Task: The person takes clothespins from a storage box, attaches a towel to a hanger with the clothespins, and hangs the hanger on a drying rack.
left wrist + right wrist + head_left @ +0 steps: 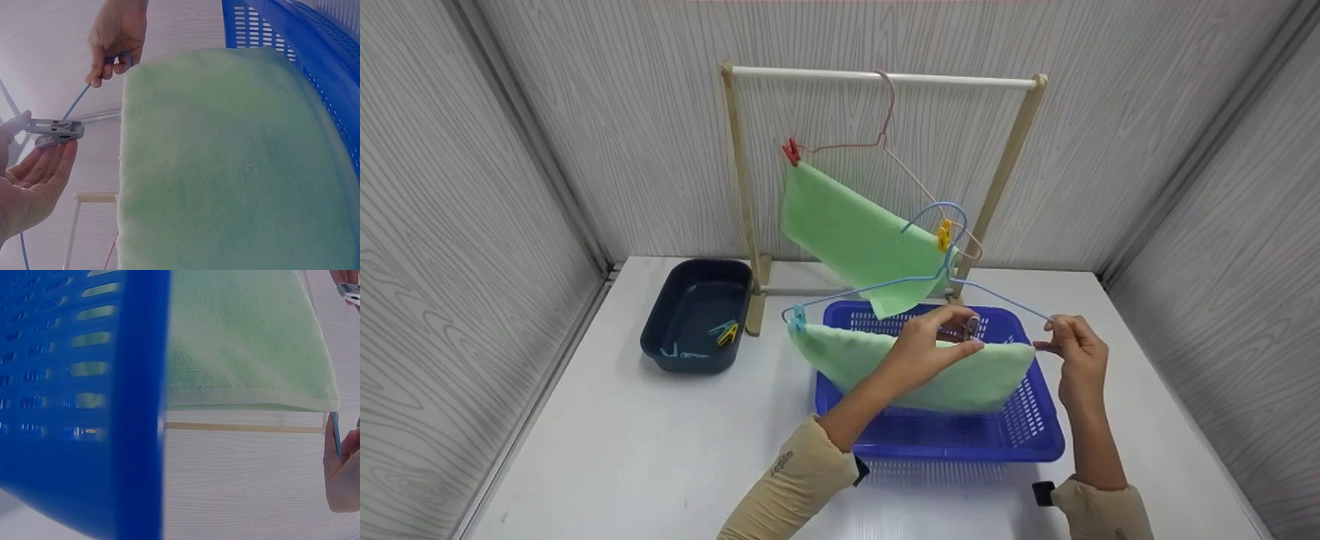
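Note:
A light green towel point(915, 379) hangs from a blue hanger point(877, 286), its left corner fixed by a light blue clothespin point(799, 318). My left hand point(926, 349) pinches a grey clothespin point(59, 129) between thumb and fingers, close above the towel's top edge. With my right hand point(1082, 360) I pinch the right end of the hanger, fingertips right at the towel's right corner. In the right wrist view, that hand point(344, 478) is partly cut off by the frame's edge.
Below the towel stands a blue perforated basket point(945, 452). Behind it, a rack with a white rail point(810, 73) carries a pink hanger point(840, 146) and a second green towel point(855, 225), clipped by red point(791, 152) and yellow clothespins point(944, 235). A dark tub point(690, 364) holds several clothespins.

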The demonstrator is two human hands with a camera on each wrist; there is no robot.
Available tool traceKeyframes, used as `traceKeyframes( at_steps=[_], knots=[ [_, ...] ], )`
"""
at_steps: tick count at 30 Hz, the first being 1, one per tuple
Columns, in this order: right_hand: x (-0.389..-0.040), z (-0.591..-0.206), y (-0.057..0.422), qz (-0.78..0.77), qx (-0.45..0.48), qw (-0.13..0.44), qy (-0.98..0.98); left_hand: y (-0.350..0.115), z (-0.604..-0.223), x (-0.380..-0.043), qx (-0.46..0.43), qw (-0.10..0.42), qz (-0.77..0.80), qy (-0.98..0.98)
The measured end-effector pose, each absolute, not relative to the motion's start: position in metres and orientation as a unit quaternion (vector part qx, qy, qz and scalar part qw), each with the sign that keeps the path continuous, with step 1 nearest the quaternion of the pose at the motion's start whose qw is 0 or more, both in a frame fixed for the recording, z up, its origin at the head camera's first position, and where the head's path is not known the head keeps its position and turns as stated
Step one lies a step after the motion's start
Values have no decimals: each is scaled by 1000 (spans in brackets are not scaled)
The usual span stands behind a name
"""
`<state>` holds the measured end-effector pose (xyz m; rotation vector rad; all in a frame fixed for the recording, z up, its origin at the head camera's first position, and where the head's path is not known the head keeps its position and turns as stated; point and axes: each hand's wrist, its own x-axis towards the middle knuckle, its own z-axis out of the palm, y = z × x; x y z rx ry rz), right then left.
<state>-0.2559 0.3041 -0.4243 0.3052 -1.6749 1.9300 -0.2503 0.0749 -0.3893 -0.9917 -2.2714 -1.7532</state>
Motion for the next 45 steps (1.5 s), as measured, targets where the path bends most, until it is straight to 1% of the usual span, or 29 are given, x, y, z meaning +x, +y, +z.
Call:
traceKeyframes(
  at_steps=[20,32,39,45],
  knots=[
    [-255,-426,304,727,140,280,-611,85,-393,-252,-320,50,-571,-754],
    [-253,-425,301,710,95,278,-640,93,-392,-252,-312,40,-574,-756],
    [-243,-411,292,704,87,272,-650,98,-393,-254,-311,46,-574,-756],
    [-244,-411,290,704,75,273,-651,102,-394,-256,-313,49,-580,-750]
  ],
)
